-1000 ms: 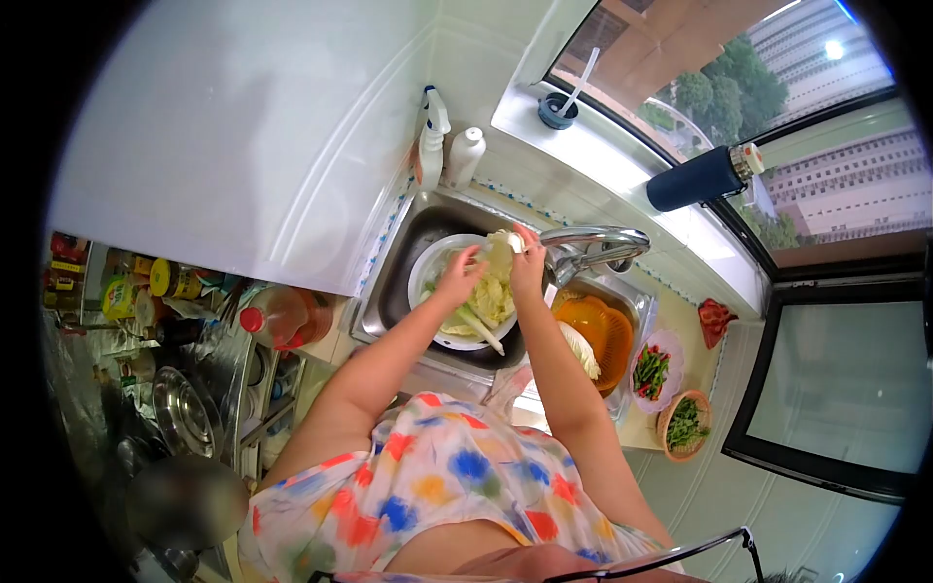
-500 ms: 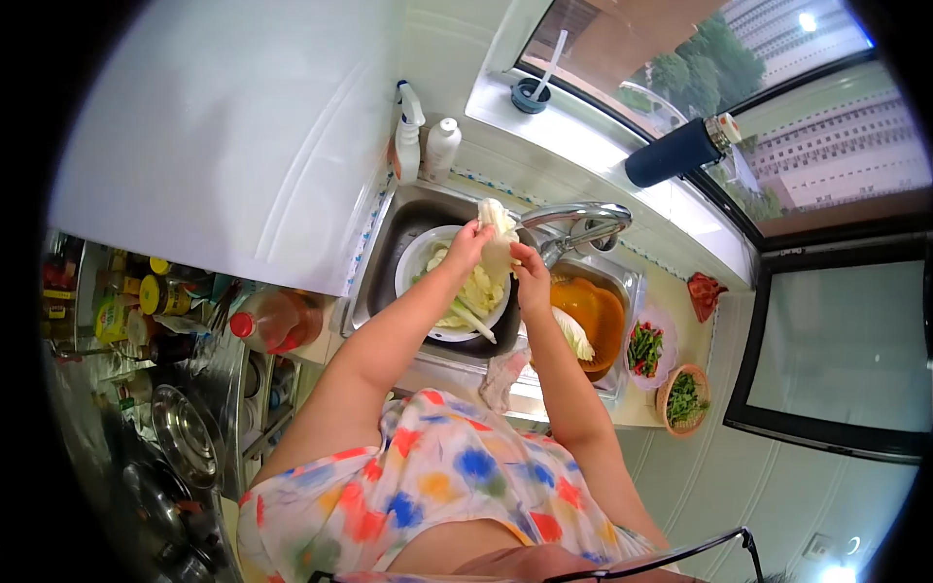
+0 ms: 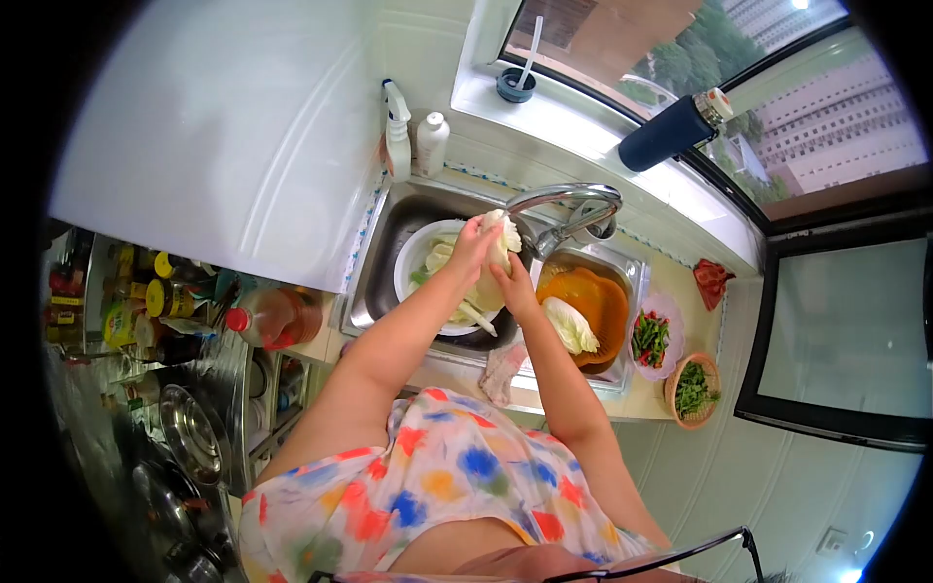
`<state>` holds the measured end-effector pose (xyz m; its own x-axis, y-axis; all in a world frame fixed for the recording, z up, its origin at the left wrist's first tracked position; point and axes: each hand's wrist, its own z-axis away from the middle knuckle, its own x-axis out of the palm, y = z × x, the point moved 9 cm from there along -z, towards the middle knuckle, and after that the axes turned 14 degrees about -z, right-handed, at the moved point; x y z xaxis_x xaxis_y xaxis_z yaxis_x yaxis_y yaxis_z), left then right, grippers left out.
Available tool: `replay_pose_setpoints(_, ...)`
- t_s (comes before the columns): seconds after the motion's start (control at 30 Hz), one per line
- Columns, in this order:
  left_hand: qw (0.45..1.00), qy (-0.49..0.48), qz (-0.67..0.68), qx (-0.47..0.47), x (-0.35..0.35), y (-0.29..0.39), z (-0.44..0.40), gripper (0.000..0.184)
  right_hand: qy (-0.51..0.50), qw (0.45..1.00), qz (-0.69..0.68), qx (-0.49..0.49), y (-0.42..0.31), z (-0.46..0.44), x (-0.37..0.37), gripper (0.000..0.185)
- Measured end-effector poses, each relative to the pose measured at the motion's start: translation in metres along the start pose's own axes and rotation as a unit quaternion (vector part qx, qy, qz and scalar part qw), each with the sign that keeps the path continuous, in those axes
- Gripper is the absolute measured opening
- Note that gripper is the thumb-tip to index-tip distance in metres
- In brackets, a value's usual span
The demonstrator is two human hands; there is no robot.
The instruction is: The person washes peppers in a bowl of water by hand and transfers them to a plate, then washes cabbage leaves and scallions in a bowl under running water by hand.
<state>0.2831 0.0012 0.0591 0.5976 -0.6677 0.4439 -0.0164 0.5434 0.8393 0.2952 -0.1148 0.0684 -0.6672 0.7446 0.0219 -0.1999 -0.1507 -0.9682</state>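
Observation:
Under the faucet [image 3: 581,194], both my hands are closed on one pale cabbage leaf [image 3: 507,240]. My left hand [image 3: 472,251] grips it from the left, and my right hand [image 3: 516,287] pinches its lower right side. Below them, in the left sink bowl, a white basin [image 3: 404,264] holds several cabbage leaves [image 3: 440,256], partly hidden by my left forearm. A stalk [image 3: 476,318] leans over the basin's near rim. To the right, an orange basket [image 3: 609,309] sits in the other sink bowl with a cabbage piece [image 3: 569,325] inside.
A pink dish of chillies [image 3: 651,338] and a woven basket of greens [image 3: 694,391] stand right of the sink. Behind it are a spray bottle [image 3: 397,136] and a white bottle [image 3: 432,144]. A cloth [image 3: 502,373] hangs at the front edge. A dark flask [image 3: 669,133] is by the window.
My right hand has shifted slightly left and down, closer to my left hand on the leaf. The cabbage piece in the orange basket shows more fully now. The view has shifted a little.

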Motion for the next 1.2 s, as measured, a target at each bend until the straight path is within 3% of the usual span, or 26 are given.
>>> replay_pose_setpoints(0.2,0.992,0.078,-0.032,-0.097,-0.019,-0.026,-0.017,0.033,-0.057,0.998,0.017,0.01,0.008,0.006,0.007,0.034)
replay_pose_setpoints(0.3,0.98,0.033,0.078,-0.18,-0.012,-0.042,-0.017,0.042,-0.069,0.997,-0.028,0.015,0.006,0.006,0.005,0.034)
replay_pose_setpoints(0.4,0.987,0.035,0.115,-0.104,-0.005,-0.026,-0.015,0.043,-0.044,0.991,-0.117,0.051,0.001,0.007,0.001,0.036)
replay_pose_setpoints(0.5,0.995,0.052,-0.076,-0.031,-0.002,-0.008,-0.016,0.037,-0.041,0.986,-0.145,0.068,0.0,-0.002,-0.004,0.036)
replay_pose_setpoints(0.53,0.996,0.029,-0.079,-0.018,0.002,-0.006,-0.017,0.034,-0.044,0.985,-0.145,0.076,-0.004,-0.002,-0.004,0.036)
replay_pose_setpoints(0.6,0.999,0.03,-0.004,-0.025,-0.002,-0.004,-0.02,0.034,-0.055,0.992,-0.09,0.065,-0.008,-0.007,-0.013,0.038)
replay_pose_setpoints(0.67,0.995,0.071,0.032,-0.057,-0.019,-0.016,-0.032,0.038,-0.084,0.986,-0.122,0.071,-0.024,-0.005,-0.015,0.041)
replay_pose_setpoints(0.77,0.979,-0.004,0.151,-0.136,-0.02,-0.025,-0.033,0.041,-0.085,0.984,-0.134,0.087,-0.03,-0.009,-0.026,0.046)
replay_pose_setpoints(0.8,0.978,-0.031,0.138,-0.154,-0.018,-0.027,-0.03,0.051,-0.089,0.984,-0.128,0.082,-0.037,-0.008,-0.027,0.046)
replay_pose_setpoints(0.9,0.965,-0.101,0.199,-0.137,-0.006,-0.025,-0.012,0.051,-0.099,0.986,-0.099,0.093,-0.033,-0.004,-0.035,0.052)
replay_pose_setpoints(1.0,0.949,-0.076,0.246,-0.182,0.004,-0.044,0.011,0.05,-0.095,0.987,-0.01,0.128,-0.027,0.015,-0.049,0.053)
replay_pose_setpoints(1.07,0.958,-0.087,0.123,-0.243,0.007,-0.075,0.029,0.046,-0.096,0.982,0.056,0.152,-0.026,0.034,-0.066,0.052)
replay_pose_setpoints(1.2,0.935,-0.114,-0.079,-0.325,0.004,-0.132,0.056,0.037,-0.055,0.984,0.003,0.17,-0.006,0.062,-0.148,0.05)
